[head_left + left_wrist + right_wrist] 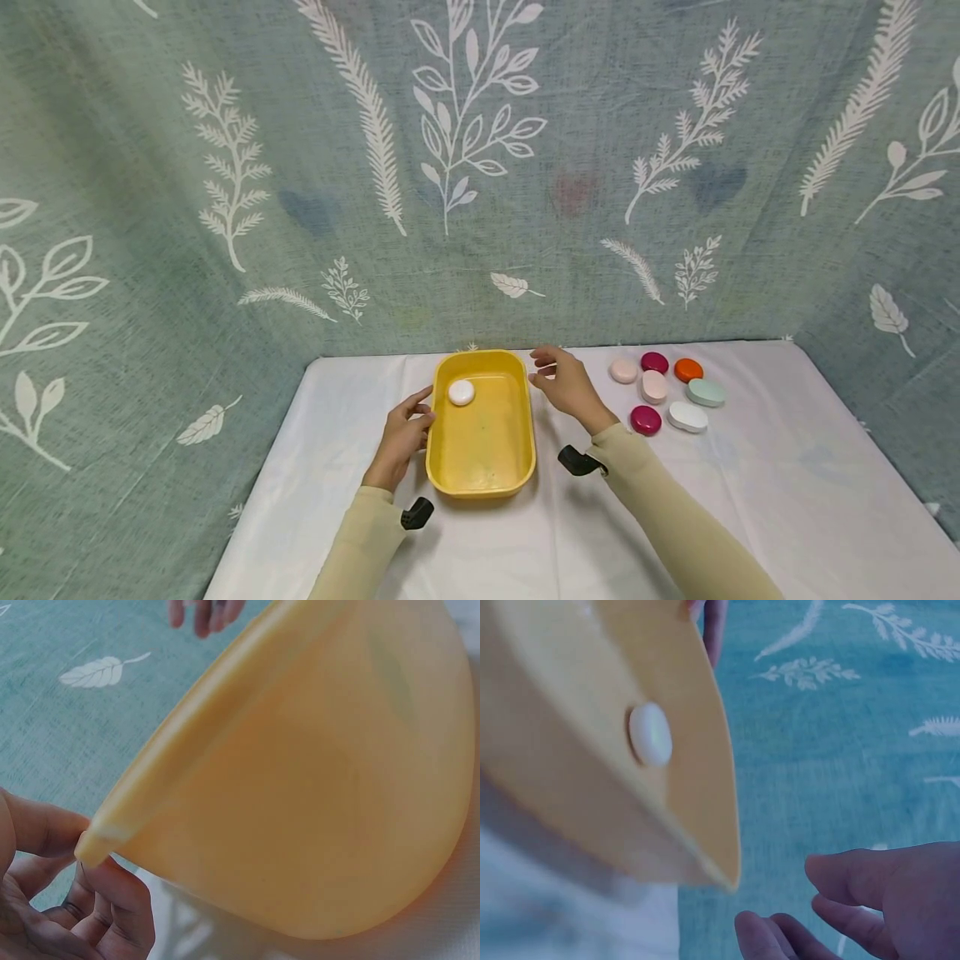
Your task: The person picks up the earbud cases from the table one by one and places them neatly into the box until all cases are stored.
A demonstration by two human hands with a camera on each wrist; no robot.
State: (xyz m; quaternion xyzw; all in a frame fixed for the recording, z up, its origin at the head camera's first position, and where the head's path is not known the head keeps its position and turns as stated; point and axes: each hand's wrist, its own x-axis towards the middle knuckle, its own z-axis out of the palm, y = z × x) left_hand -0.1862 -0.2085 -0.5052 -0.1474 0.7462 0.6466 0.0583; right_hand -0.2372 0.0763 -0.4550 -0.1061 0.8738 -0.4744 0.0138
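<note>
A yellow rectangular plastic tray [482,454] sits on the white-covered table, with one smooth white bar that looks like soap [461,392] inside near its far left corner. At the tray's left rim is my left hand [402,435]; the left wrist view shows its thumb and fingers [124,900] pinching the rim. My right hand [567,385] hovers just beyond the tray's far right side, apart from it. Its fingers are relaxed with a gap to the thumb, and nothing is held in them. The white bar also shows in the right wrist view [651,734].
Right of the tray lies a loose group of soap-like oval pieces: pale pink [623,370], dark red [646,420], orange [687,370], mint green [706,392] and white [687,417]. A green leaf-patterned curtain [465,283] hangs behind the table's back edge and at both sides.
</note>
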